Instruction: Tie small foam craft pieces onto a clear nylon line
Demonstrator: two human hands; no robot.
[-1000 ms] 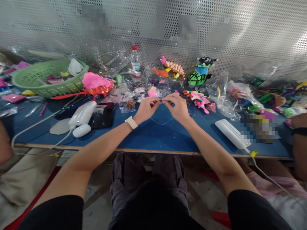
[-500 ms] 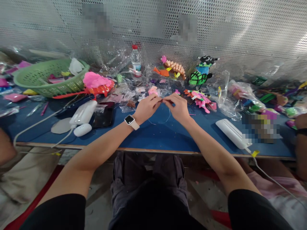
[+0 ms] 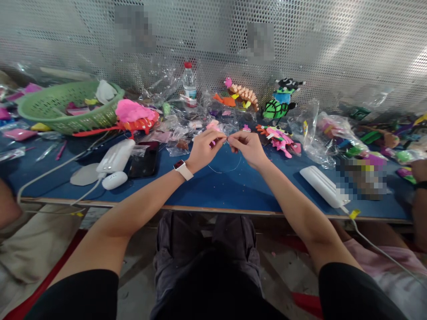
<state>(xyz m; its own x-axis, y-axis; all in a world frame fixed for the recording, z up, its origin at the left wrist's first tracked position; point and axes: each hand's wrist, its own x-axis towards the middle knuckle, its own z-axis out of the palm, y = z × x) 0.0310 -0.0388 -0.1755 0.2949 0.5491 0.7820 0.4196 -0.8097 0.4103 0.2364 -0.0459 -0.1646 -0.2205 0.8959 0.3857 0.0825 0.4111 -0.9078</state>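
Evidently, the left hand [image 3: 206,149] and right hand [image 3: 249,147] each pinch a thin strand [image 3: 220,172], fingertips almost meeting; the exact hold is hidden. It bows toward the blue surface's [image 3: 220,194] near edge; its span runs left to right, neither hand clearly nearer.

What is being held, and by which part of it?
Apparently a thin, pale thread, pinched by the left hand and right hand; its slack curves below them. Too small to tell whether at its ends.
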